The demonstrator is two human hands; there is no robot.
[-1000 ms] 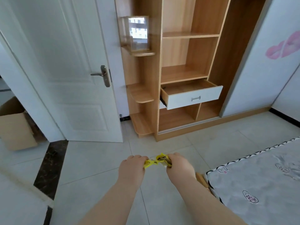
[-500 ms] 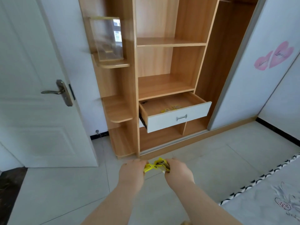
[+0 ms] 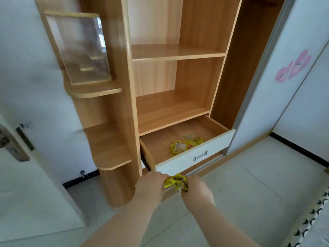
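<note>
step: yellow packets (image 3: 176, 181) to drawer (image 3: 178, 164) just past hands | left hand (image 3: 151, 186), right hand (image 3: 195, 188): both grip them | next: lift over, let go

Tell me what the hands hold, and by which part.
A bunch of yellow packets: the left hand grips its left end, the right hand its right end.

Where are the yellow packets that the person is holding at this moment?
The yellow packets are low at centre of the head view, gripped between the left hand and the right hand, just in front of the open drawer.
</note>
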